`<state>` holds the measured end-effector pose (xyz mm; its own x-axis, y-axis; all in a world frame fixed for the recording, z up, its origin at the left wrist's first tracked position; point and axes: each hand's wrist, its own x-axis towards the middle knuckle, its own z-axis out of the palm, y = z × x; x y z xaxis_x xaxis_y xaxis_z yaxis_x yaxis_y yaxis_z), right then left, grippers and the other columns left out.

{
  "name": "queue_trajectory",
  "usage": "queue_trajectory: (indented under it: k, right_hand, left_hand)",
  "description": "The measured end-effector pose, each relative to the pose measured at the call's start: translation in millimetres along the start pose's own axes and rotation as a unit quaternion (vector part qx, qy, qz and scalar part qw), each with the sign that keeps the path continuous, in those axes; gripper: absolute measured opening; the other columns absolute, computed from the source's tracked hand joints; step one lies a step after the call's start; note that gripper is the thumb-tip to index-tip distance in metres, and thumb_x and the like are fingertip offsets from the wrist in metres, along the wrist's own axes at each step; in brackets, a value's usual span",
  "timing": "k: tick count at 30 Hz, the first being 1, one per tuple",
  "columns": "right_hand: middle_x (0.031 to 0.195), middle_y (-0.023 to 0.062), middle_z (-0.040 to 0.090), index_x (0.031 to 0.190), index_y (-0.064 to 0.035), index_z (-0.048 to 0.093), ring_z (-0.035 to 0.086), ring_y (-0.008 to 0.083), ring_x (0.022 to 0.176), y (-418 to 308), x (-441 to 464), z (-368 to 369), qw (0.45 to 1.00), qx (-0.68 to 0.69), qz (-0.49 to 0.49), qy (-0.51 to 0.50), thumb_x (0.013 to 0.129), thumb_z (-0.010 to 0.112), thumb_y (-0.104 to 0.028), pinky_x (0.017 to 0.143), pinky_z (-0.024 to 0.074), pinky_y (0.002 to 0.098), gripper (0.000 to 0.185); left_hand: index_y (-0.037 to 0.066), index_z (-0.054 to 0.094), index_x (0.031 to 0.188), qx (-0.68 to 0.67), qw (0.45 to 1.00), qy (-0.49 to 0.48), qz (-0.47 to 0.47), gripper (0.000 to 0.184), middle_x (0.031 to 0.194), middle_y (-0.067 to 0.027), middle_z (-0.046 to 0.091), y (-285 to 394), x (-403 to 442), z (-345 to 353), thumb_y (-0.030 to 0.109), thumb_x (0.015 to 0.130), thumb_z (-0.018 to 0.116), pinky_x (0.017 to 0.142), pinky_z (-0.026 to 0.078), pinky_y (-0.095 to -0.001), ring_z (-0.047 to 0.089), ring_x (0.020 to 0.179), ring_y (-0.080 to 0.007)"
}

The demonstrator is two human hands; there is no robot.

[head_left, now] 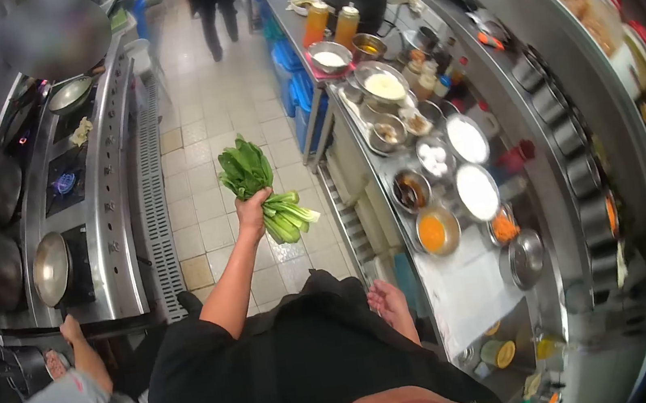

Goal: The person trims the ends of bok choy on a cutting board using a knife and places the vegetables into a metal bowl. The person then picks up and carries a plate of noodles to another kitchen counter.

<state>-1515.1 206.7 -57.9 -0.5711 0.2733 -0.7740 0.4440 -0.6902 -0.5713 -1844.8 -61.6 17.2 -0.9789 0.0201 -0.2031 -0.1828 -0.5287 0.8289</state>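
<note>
My left hand (254, 202) is stretched out over the tiled aisle, closed around the middle of a bunch of bok choy (245, 165). The dark green leaves point away from me, and the pale stalks stick out below my fist to the right. Down by my right side hangs my right hand (388, 301), its fingers loosely curled and a little apart, with nothing visible in it. It is nearest to the left edge of the steel counter (466, 297) and does not appear to touch it.
On the left runs a stove (112, 197) with a lit burner (64, 184), a pan (52, 270) and large pots. A co-worker's arm (87, 359) is at lower left; another person (214, 4) stands ahead. Bowls of ingredients, including orange liquid (435, 231), line the right counter.
</note>
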Motion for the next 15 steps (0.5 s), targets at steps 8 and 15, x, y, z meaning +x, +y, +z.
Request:
queue_trajectory:
  k: [8, 15]
  right_hand:
    - [0.092, 0.0073, 0.066, 0.108, -0.0055, 0.061, 0.065, 0.0181, 0.071, -124, 196, 174, 0.98, -0.118, 0.02, -0.158, 0.093, 0.063, -0.019, 0.061, 0.0548, 0.0297, 0.02]
    - [0.094, 0.005, 0.066, 0.113, -0.0065, 0.06, 0.065, 0.016, 0.079, -278, 285, 421, 0.936, -0.191, -0.038, -0.294, 0.094, 0.064, -0.022, 0.067, 0.0535, 0.0293, 0.025]
  left_hand:
    - [-0.003, 0.062, 0.096, -0.045, 0.993, 0.108, 0.025, 0.016, 0.083, -0.0109, 0.065, 28, 139, -35, 0.002, 0.082, 0.063, 0.066, 0.054, -0.0346, 0.064, 0.072, -0.0215]
    - [-0.002, 0.061, 0.097, -0.075, 0.967, 0.221, 0.106, 0.017, 0.084, -0.0099, 0.064, 102, 219, -69, 0.002, 0.082, 0.064, 0.069, 0.055, -0.0351, 0.064, 0.074, -0.0222]
